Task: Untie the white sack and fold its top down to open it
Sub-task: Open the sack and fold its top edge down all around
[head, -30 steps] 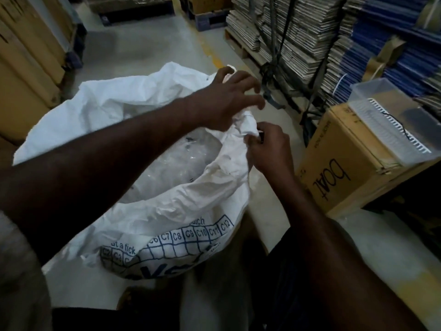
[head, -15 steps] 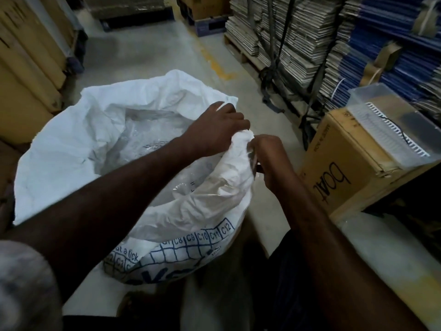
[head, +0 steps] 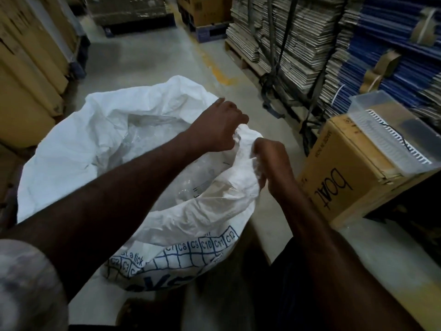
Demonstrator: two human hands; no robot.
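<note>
Left hand [head: 218,126]: I am seeing it closing its fingers on the sack's bunched rim.
Right hand [head: 272,161]: gripping the same rim just beside the left.
White sack [head: 78,149]: sitting open-mouthed below both hands, clear plastic showing inside.
Cardboard box [head: 338,185]: standing right of the right hand.

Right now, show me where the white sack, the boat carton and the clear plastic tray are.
white sack [head: 78,149], head view, far wall of its opened top.
boat carton [head: 334,185], head view, its lettered side.
clear plastic tray [head: 405,132], head view, its see-through top.
</note>
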